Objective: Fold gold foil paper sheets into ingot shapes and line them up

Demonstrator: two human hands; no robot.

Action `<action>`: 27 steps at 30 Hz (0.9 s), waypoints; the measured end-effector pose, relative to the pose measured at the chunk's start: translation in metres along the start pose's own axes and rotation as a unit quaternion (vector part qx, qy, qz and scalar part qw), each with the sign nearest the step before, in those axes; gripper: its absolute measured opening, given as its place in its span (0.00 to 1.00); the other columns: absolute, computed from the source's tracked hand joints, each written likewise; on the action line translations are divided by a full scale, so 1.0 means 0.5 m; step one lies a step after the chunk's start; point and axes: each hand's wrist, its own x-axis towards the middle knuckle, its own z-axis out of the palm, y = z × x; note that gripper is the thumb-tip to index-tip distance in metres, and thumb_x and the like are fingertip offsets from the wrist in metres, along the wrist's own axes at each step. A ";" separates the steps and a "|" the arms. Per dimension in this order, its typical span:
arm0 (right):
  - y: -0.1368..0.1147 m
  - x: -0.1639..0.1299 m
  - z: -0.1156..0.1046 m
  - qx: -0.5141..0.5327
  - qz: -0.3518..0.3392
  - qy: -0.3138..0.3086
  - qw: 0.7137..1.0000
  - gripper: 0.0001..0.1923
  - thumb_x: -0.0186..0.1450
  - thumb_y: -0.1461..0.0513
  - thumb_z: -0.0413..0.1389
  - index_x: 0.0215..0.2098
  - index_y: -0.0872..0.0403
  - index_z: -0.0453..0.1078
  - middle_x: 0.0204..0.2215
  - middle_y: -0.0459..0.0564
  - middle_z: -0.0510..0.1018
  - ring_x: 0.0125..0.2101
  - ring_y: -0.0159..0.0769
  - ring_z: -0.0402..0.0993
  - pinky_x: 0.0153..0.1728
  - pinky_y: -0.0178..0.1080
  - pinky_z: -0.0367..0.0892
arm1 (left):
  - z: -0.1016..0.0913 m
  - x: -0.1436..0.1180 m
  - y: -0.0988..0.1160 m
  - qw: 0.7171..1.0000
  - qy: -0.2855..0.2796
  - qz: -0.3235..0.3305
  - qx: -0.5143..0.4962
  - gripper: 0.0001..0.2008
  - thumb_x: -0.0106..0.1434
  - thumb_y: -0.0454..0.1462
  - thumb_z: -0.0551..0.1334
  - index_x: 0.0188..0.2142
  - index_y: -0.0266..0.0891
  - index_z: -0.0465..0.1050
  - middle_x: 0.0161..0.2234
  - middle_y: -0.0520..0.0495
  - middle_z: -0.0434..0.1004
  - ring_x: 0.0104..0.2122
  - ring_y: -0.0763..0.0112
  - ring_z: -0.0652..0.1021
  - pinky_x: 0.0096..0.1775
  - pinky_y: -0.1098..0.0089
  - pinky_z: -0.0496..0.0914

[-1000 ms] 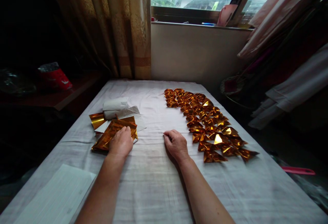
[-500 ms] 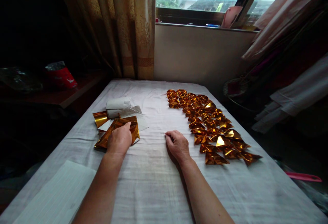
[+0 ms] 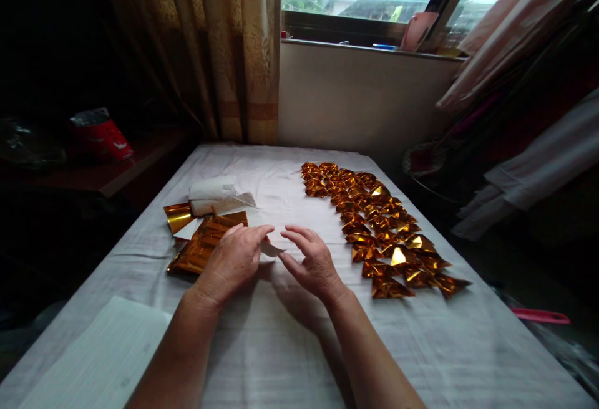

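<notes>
My left hand point(image 3: 236, 256) is closed on a thin sheet of paper point(image 3: 271, 249). Only the sheet's pale edge shows past the fingers; the rest is hidden behind the hand. Facing it, my right hand point(image 3: 311, 262) has thumb and fingers spread around the sheet's free end, apparently without gripping it. Just left of my left hand lies a stack of gold foil sheets point(image 3: 194, 252). To the right of my right hand, several folded gold foil pieces point(image 3: 390, 287) are laid out in rows on the white cloth.
A white paper roll point(image 3: 213, 189) and a curled gold foil piece point(image 3: 178, 217) lie behind the stack. A lined paper sheet point(image 3: 103, 346) rests at the front left of the cloth-covered table point(image 3: 271, 359). A red container point(image 3: 105, 138) stands on the side shelf.
My left hand has come off the foil stack and moved right with a sheet. My right hand has opened and shifted slightly left toward it.
</notes>
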 end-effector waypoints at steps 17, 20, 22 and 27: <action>0.076 0.005 -0.011 0.167 0.382 0.028 0.908 0.13 0.54 0.60 0.56 0.37 0.54 0.73 0.18 0.41 0.75 0.18 0.30 0.69 0.21 0.31 0.64 | 0.066 0.004 0.020 0.997 -0.057 0.008 -0.044 0.25 0.62 0.48 0.63 0.57 0.42 0.68 0.57 0.43 0.73 0.56 0.60 0.73 0.58 0.62 0.63; 0.068 0.008 -0.024 0.204 0.392 0.018 0.897 0.11 0.53 0.62 0.56 0.35 0.54 0.73 0.18 0.41 0.75 0.18 0.30 0.70 0.20 0.31 0.65 | 0.083 0.002 0.058 0.996 -0.085 -0.005 -0.031 0.25 0.60 0.49 0.65 0.54 0.42 0.69 0.54 0.41 0.76 0.52 0.57 0.75 0.52 0.64 0.67; 0.063 0.008 -0.042 0.245 0.394 -0.010 0.886 0.10 0.52 0.63 0.58 0.34 0.55 0.73 0.18 0.42 0.76 0.18 0.29 0.71 0.21 0.31 0.66 | 0.085 0.003 0.073 0.995 -0.093 -0.037 -0.007 0.16 0.64 0.46 0.61 0.49 0.43 0.72 0.46 0.43 0.80 0.47 0.58 0.79 0.46 0.66 0.69; 0.084 -0.011 -0.084 0.345 0.328 -0.151 0.866 0.23 0.50 0.63 0.62 0.45 0.54 0.74 0.31 0.47 0.81 0.26 0.32 0.76 0.26 0.32 0.70 | 0.075 0.014 0.064 0.988 -0.129 -0.088 0.021 0.12 0.70 0.41 0.53 0.42 0.44 0.75 0.38 0.45 0.82 0.40 0.60 0.81 0.39 0.67 0.69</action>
